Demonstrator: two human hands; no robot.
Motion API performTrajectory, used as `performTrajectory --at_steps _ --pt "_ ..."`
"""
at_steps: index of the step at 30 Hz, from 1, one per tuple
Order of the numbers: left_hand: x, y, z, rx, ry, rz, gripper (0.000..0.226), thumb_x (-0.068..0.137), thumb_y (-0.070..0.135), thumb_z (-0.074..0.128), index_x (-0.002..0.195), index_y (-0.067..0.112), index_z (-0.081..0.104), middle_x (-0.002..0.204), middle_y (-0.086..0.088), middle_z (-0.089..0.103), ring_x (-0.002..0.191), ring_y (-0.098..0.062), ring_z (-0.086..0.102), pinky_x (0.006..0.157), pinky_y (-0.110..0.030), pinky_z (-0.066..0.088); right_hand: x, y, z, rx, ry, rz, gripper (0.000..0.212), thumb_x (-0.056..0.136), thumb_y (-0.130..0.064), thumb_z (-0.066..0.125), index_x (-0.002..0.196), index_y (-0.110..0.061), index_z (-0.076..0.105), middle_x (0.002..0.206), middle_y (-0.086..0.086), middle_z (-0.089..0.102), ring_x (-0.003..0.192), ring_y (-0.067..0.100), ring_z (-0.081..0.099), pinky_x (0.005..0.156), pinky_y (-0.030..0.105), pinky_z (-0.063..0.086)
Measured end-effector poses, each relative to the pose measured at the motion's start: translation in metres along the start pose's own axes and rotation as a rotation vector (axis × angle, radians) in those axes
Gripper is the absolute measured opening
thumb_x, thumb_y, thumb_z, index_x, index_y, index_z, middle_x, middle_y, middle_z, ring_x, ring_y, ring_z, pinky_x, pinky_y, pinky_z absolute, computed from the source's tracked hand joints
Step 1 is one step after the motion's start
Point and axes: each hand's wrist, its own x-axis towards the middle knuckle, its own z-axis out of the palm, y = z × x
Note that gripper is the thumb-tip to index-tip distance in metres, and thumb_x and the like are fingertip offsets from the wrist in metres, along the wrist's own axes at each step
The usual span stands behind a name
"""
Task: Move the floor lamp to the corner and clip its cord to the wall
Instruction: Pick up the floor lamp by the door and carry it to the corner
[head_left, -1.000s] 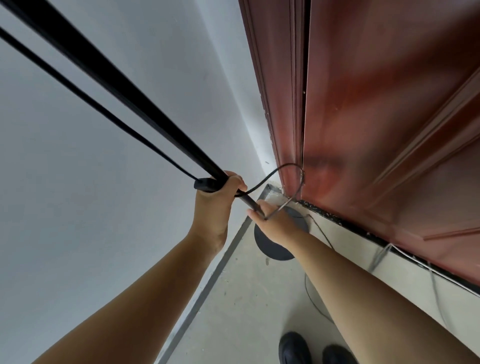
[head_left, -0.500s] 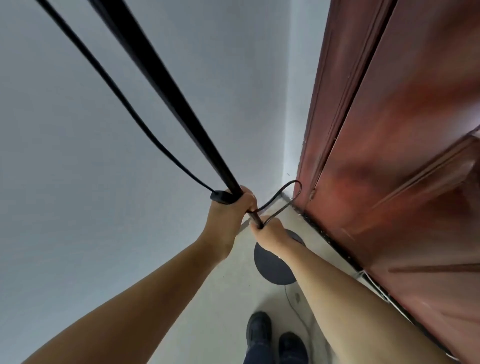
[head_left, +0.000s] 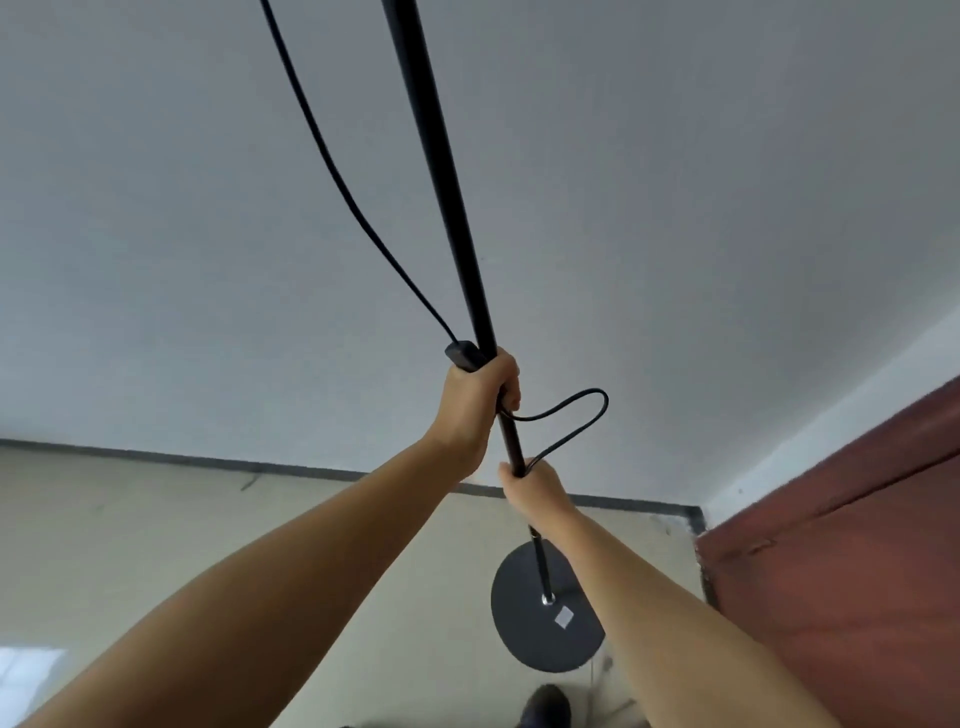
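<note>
A slim pole (head_left: 447, 176) of black metal with a satin sheen is seen, joined by a bright chromed collar (head_left: 547, 599) to a round base (head_left: 540, 618) finished in matt dark grey, on which a small pale sticker (head_left: 563, 617) is stuck. The cord (head_left: 332, 171) is sheathed in smooth black plastic or rubber, as is its inline switch (head_left: 464, 355). The wall (head_left: 675, 208) is painted a flat, matt white. The floor (head_left: 130, 540) looks like smooth, dull beige concrete. The door (head_left: 857, 571) is of reddish-brown wood with a low gloss.
</note>
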Motion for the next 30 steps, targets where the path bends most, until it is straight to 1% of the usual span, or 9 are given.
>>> performTrajectory --at_steps 4,6,10,16,21,24,27,30 --pt "-0.039 0.036 -0.105 -0.069 0.111 0.070 0.029 0.068 0.006 0.045 0.043 0.017 0.037 0.042 0.004 0.036 0.044 -0.014 0.033 0.054 -0.029 0.030 -0.027 -0.057 0.092 -0.083 -0.124 -0.082 0.029 0.089 -0.029 0.048 0.062 -0.021 0.041 0.055 -0.003 0.042 0.044 0.012 0.040 0.044 0.024 0.032" --pt "-0.064 0.053 -0.164 -0.093 0.166 0.096 0.029 0.069 0.005 0.045 0.043 0.017 0.038 0.043 0.003 0.036 0.045 -0.014 0.033 0.054 -0.028 0.031 -0.042 -0.084 0.146 -0.121 -0.166 -0.123 0.029 0.088 -0.030 0.047 0.061 -0.023 0.039 0.055 -0.003 0.042 0.045 0.012 0.040 0.045 0.024 0.032" --pt "-0.116 0.089 -0.287 -0.127 0.301 0.162 0.028 0.069 0.005 0.046 0.044 0.016 0.037 0.044 0.002 0.035 0.047 -0.015 0.033 0.055 -0.028 0.032 -0.072 -0.143 0.262 -0.206 -0.244 -0.184 0.030 0.089 -0.033 0.046 0.062 -0.025 0.039 0.055 -0.005 0.043 0.042 0.009 0.041 0.041 0.020 0.031" --pt "-0.175 0.140 -0.447 -0.158 0.478 0.250 0.030 0.069 0.004 0.045 0.043 0.018 0.036 0.044 0.004 0.035 0.046 -0.015 0.032 0.054 -0.028 0.030 -0.107 -0.228 0.421 -0.254 -0.370 -0.282 0.027 0.090 -0.029 0.046 0.065 -0.021 0.042 0.058 -0.003 0.044 0.044 0.011 0.041 0.041 0.022 0.033" --pt "-0.191 0.170 -0.560 -0.118 0.606 0.298 0.034 0.069 0.004 0.044 0.040 0.021 0.037 0.042 0.005 0.035 0.044 -0.013 0.033 0.052 -0.027 0.030 -0.112 -0.290 0.535 -0.327 -0.472 -0.385 0.029 0.088 -0.027 0.045 0.062 -0.017 0.041 0.055 -0.001 0.041 0.045 0.014 0.038 0.045 0.027 0.034" --pt "-0.187 0.183 -0.629 -0.095 0.694 0.306 0.033 0.067 0.005 0.044 0.039 0.021 0.037 0.040 0.006 0.036 0.043 -0.014 0.032 0.052 -0.027 0.030 -0.101 -0.326 0.605 -0.356 -0.550 -0.415 0.028 0.089 -0.027 0.044 0.063 -0.016 0.041 0.055 -0.002 0.039 0.045 0.013 0.036 0.044 0.025 0.032" --pt "-0.179 0.198 -0.704 -0.045 0.796 0.311 0.029 0.066 0.006 0.045 0.040 0.017 0.036 0.039 0.003 0.036 0.044 -0.016 0.032 0.054 -0.030 0.029 -0.083 -0.365 0.681 -0.372 -0.643 -0.444 0.032 0.090 -0.027 0.045 0.060 -0.018 0.038 0.055 -0.003 0.038 0.045 0.013 0.035 0.044 0.023 0.030" --pt "-0.175 0.217 -0.779 -0.036 0.891 0.310 0.030 0.067 0.006 0.045 0.041 0.018 0.035 0.039 0.002 0.036 0.044 -0.017 0.031 0.055 -0.032 0.027 -0.070 -0.408 0.755 -0.427 -0.744 -0.466 0.034 0.089 -0.027 0.045 0.057 -0.018 0.035 0.053 -0.005 0.036 0.042 0.011 0.033 0.034 0.017 0.028"
